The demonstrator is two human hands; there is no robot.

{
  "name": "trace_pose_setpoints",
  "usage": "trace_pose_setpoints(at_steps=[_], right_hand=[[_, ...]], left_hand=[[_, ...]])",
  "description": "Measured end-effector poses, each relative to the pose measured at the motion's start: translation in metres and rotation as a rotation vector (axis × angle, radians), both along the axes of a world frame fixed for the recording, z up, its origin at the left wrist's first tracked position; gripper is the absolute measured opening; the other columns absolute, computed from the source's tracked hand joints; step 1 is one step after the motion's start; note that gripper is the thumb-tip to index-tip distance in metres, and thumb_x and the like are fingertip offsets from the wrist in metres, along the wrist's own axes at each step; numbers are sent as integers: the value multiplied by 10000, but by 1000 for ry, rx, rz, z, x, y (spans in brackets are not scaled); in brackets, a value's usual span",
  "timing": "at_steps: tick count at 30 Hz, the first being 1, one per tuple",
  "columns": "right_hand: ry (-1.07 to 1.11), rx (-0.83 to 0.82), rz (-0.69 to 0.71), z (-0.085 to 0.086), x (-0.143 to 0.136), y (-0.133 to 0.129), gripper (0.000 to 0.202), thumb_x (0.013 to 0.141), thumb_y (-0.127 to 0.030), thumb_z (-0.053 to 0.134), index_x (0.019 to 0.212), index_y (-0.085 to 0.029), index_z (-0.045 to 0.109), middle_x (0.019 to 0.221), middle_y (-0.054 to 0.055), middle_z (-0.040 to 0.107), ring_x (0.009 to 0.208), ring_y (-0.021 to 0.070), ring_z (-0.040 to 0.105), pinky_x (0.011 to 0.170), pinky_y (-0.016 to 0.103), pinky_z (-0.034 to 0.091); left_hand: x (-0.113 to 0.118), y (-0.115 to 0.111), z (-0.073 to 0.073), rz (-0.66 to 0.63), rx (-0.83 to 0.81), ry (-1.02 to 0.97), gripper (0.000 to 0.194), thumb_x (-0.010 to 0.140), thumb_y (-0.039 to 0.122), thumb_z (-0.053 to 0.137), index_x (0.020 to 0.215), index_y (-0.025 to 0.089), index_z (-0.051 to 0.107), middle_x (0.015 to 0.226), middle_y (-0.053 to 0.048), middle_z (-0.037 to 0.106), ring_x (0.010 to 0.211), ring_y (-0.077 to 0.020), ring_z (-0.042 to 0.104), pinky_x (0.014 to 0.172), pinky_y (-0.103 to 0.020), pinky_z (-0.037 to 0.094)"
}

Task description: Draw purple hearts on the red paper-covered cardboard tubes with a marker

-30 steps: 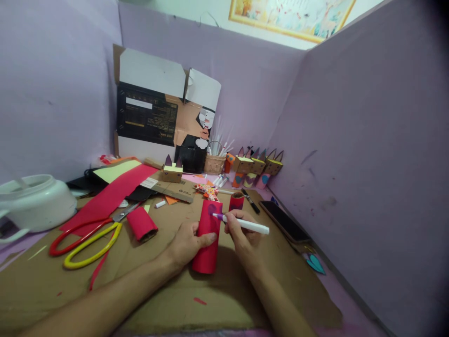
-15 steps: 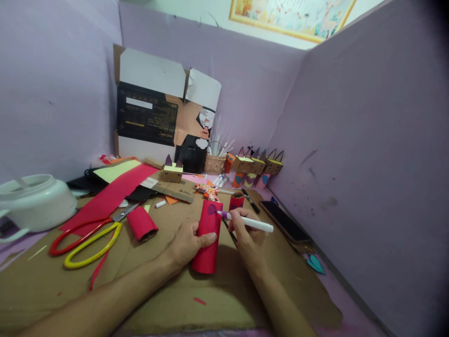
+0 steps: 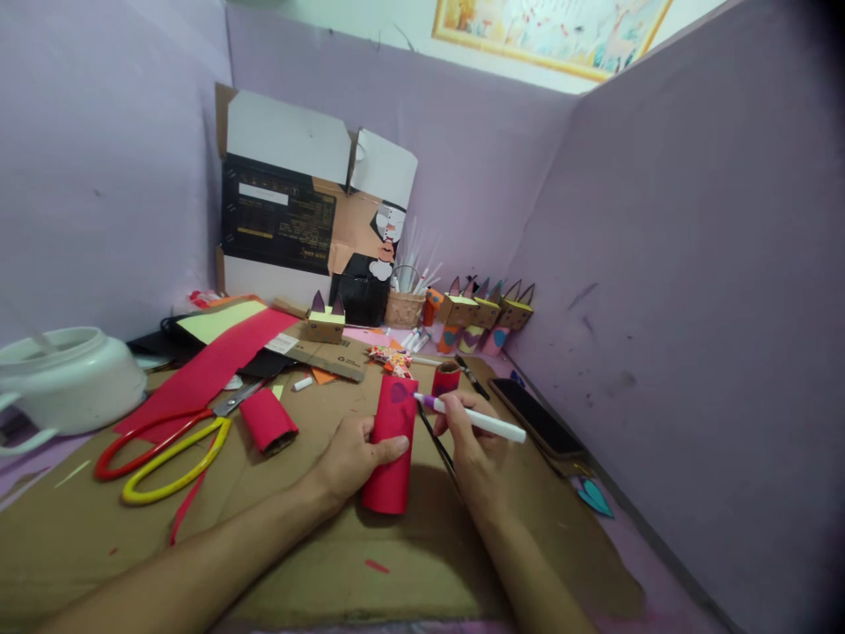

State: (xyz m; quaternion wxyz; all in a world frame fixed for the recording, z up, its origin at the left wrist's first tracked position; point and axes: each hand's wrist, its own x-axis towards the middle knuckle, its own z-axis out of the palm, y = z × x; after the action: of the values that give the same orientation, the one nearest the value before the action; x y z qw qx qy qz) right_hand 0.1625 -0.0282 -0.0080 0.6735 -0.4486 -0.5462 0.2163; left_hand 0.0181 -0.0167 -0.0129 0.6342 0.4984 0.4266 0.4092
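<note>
My left hand (image 3: 360,458) is wrapped round a red paper tube (image 3: 389,480), its thumb lying across the front. A purple heart (image 3: 400,393) is drawn near the tube's upper end. Between the fingers of my right hand (image 3: 472,440) is a white marker (image 3: 485,421) with a purple tip, which points at the tube's right edge beside the heart. Behind the marker stands a short red-wrapped cardboard tube (image 3: 446,377). Another red-covered tube (image 3: 268,421) lies on its side to the left of my hands.
Scissors (image 3: 178,458) with red and yellow handles lie left, near a white pot (image 3: 72,379). A phone (image 3: 538,414) rests on the right. Cardboard animal figures (image 3: 485,313) and a basket of markers (image 3: 404,308) stand at the back, beside an unfolded box (image 3: 283,211).
My right hand has drawn the marker slightly to the right, and its tip has left the heart for the tube's edge. My left hand and the tube have hardly moved.
</note>
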Motion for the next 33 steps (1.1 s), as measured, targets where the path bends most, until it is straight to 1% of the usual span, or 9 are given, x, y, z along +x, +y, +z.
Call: trace_pose_setpoints(at_steps=[3, 5, 9, 13, 16, 21, 24, 29, 33], right_hand=[[146, 10, 30, 0, 1, 4, 222, 846, -374, 504, 913, -180, 587, 637, -9, 598, 568, 127, 561, 551, 258, 466], [217, -47, 91, -1, 0, 9, 268, 822, -381, 537, 998, -182, 574, 706, 15, 637, 628, 150, 599, 617, 302, 497], [344, -205, 342, -6, -2, 14, 309, 686, -281, 695, 962, -202, 580, 841, 22, 664, 761, 164, 618, 738, 314, 486], [528, -344, 591, -5, -5, 10, 340, 608, -176, 730, 917, -209, 591, 833, -6, 663, 741, 139, 609, 694, 251, 472], [585, -375, 690, -3, -6, 7, 298, 607, -146, 712, 881, -193, 604, 780, -10, 664, 666, 125, 598, 651, 239, 467], [651, -307, 599, -2, -5, 11, 370, 581, -127, 716, 924, -207, 602, 762, -19, 669, 662, 128, 595, 636, 229, 469], [672, -238, 542, -3, -5, 14, 399, 597, -136, 719, 963, -224, 586, 771, -21, 666, 699, 135, 599, 644, 230, 473], [616, -199, 516, -7, -7, 15, 359, 634, -163, 723, 954, -223, 572, 836, -5, 664, 737, 137, 609, 671, 244, 481], [551, -184, 460, -5, -3, 16, 285, 704, -276, 688, 949, -202, 563, 876, 27, 680, 755, 145, 634, 708, 271, 483]], left_hand=[[0, 0, 0, -8, -5, -19, 369, 511, 396, 737, 650, 116, 540, 577, 5, 549, 527, -104, 457, 516, -234, 349], [-1, -1, 0, -16, 0, -34, 372, 513, 400, 737, 656, 114, 546, 592, -7, 564, 536, -111, 472, 522, -239, 359], [-1, -3, 0, -25, 19, -41, 368, 538, 410, 733, 659, 119, 544, 593, -10, 572, 534, -111, 479, 519, -237, 364], [0, -7, 2, -106, 16, -82, 383, 561, 413, 728, 722, 110, 558, 607, -5, 573, 545, -109, 484, 537, -236, 379], [0, -10, 3, -141, 26, -99, 390, 566, 402, 731, 747, 99, 567, 627, -9, 575, 560, -102, 482, 542, -226, 379], [-3, -10, 4, -192, 36, -141, 480, 573, 385, 733, 935, 123, 557, 821, -54, 623, 740, -173, 572, 659, -271, 436], [-2, -7, 0, -184, 37, -116, 557, 538, 383, 756, 983, 133, 531, 847, -62, 623, 766, -196, 583, 658, -287, 446], [2, -6, -4, -107, 93, -74, 480, 506, 333, 781, 871, 111, 563, 721, -26, 605, 650, -144, 545, 588, -242, 424], [1, -6, 0, -115, -55, -206, 381, 533, 319, 765, 787, 126, 555, 665, -26, 621, 585, -136, 556, 530, -234, 426]])
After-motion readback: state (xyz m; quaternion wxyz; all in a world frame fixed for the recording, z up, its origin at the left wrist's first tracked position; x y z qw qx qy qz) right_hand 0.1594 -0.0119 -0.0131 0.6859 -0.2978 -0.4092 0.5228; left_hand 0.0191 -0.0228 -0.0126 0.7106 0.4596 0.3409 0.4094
